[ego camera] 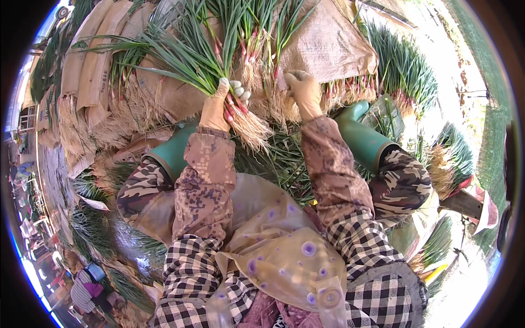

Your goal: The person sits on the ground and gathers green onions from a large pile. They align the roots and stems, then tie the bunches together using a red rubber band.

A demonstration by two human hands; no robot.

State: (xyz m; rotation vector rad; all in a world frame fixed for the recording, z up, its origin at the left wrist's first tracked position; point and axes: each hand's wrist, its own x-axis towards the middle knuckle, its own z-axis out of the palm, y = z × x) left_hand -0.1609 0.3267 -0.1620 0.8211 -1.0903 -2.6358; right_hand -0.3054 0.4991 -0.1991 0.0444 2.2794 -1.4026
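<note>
My left hand (218, 107), in a pale glove with whitish fingertips, grips a bunch of green onions (242, 110) by the reddish stalks. Its green leaves fan to the upper left and its pale roots hang to the lower right. To the right, my right hand (298, 84), also gloved, has its fingers bent at the corner of a woven sack (328, 45); whether it pinches a stalk or the sack is unclear. Just left of its fingertips, a thin green onion (276, 67) lies with loose onions (249, 49) on the sacking. Rows of roots show under the sack's edge.
Green rubber boots (166, 156) flank a heap of green leaves (275, 164) before me. A plastic apron (287, 254) covers my lap. More bundled onions (404, 65) stand at right, and folded sacks (92, 61) cover others at left. Another person (84, 291) is at the lower left.
</note>
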